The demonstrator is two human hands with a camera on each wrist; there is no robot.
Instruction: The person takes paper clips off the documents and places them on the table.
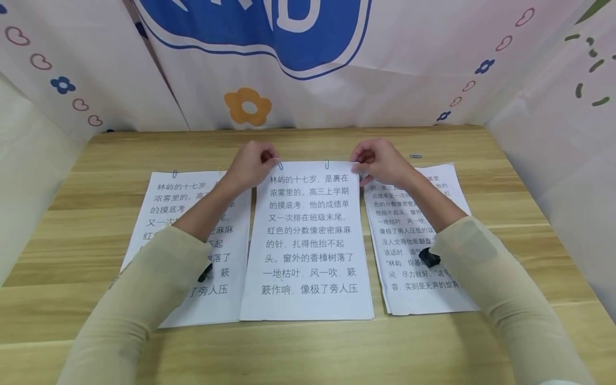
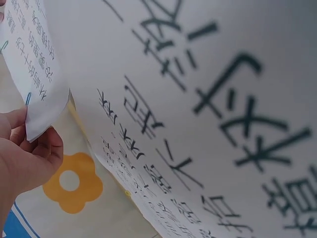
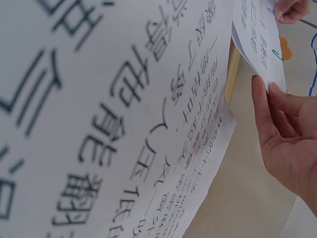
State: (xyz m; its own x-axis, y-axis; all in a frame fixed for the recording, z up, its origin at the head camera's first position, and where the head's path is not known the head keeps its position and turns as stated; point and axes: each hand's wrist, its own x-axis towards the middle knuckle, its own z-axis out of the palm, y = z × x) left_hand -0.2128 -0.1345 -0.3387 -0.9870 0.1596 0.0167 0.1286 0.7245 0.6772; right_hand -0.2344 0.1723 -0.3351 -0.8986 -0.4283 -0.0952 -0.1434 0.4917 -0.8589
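Three printed paper stacks lie side by side on the wooden bench (image 1: 308,347), which shows bare wood along the lower edge of the frame and in a band across the top, closed in by patterned fabric walls (image 1: 553,123) on the left, right and far sides. The middle sheet (image 1: 308,240) sits at the centre of the head view, its side edges touching or overlapping the left stack (image 1: 163,214) and the right stack (image 1: 433,294). The left hand (image 1: 252,163) pinches the middle sheet's upper left corner; in the left wrist view its fingers (image 2: 47,148) curl under the lifted corner. The right hand (image 1: 380,160) grips the upper right corner, and in the right wrist view its fingers (image 3: 262,106) press straight against the paper edge with the thumb behind. A blue paper clip (image 1: 328,163) sits on the middle sheet's top edge, another blue clip (image 1: 175,174) at the top of the left stack, and a loose clip (image 1: 415,156) lies on the bench just above the right stack. Both forearms in beige sleeves (image 1: 144,289) hide much of the outer stacks' text. The wrist views are close and blurred, with text cut off at the frame edges.
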